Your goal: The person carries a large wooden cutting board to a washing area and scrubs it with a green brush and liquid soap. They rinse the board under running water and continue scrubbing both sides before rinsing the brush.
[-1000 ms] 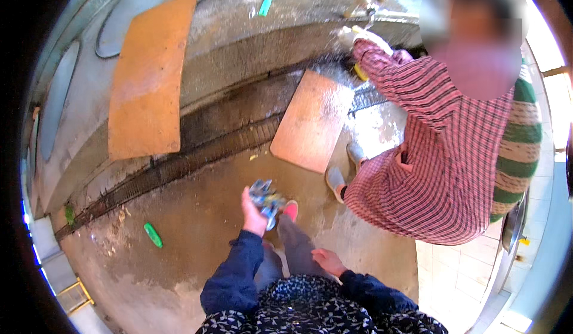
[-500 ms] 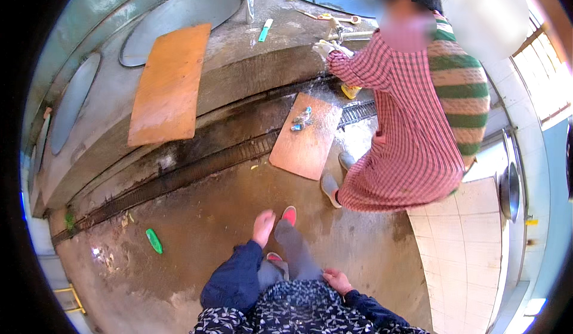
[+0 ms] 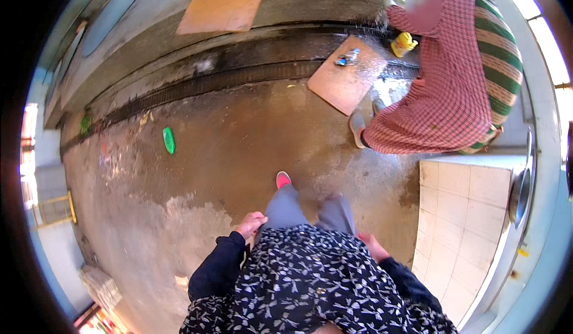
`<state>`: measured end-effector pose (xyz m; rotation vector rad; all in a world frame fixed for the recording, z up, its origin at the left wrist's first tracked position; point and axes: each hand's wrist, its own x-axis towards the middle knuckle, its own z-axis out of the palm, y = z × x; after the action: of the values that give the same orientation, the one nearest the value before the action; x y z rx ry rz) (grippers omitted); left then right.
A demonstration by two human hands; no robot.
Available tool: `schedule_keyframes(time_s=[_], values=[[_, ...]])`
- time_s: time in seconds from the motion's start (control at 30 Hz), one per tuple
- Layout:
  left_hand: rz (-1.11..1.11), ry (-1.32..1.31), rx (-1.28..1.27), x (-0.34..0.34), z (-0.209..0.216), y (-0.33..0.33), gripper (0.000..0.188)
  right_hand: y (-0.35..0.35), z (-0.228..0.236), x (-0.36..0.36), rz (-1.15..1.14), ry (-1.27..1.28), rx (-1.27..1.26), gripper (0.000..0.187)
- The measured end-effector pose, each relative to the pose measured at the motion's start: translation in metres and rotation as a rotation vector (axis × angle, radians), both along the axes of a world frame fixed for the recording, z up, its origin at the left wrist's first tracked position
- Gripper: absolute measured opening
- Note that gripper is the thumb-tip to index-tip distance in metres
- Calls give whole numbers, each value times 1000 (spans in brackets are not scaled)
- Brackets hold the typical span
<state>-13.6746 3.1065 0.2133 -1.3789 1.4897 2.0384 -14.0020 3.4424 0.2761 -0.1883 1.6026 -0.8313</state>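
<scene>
My left hand point(image 3: 251, 224) hangs beside my left thigh, its fingers curled together and nothing visible in them. By my right thigh is my right hand point(image 3: 373, 248), its fingers blurred and partly hidden at the edge of my patterned black apron point(image 3: 310, 274). Both arms are in dark sleeves. Under me show my grey trouser legs point(image 3: 284, 207) and one pink shoe point(image 3: 283, 180); the right leg is smeared by motion. Neither hand touches anything apart from perhaps my own clothes.
At the right, a person in a red checked apron point(image 3: 441, 89) bends over the counter. A wet board point(image 3: 337, 89) slants across the drain channel point(image 3: 250, 78), beside a yellow container point(image 3: 403, 44). A green oblong object point(image 3: 169, 140) lies on the wet floor. A white tiled block point(image 3: 453, 214) stands at right.
My view has shifted down and back, so the counter and its big pans have mostly left the top. My left hand has swung back beside my thigh, and my legs have changed stride.
</scene>
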Motion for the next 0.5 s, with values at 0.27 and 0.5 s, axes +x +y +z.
schedule_keyframes(time_s=[0.27, 0.5], values=[[-223, 242, -27, 18, 52, 152, 15, 111, 59, -20, 407, -105, 95, 39], [-169, -6, 583, 48, 129, 305, 10, 206, -14, -20, 909, -353, 103, 18]])
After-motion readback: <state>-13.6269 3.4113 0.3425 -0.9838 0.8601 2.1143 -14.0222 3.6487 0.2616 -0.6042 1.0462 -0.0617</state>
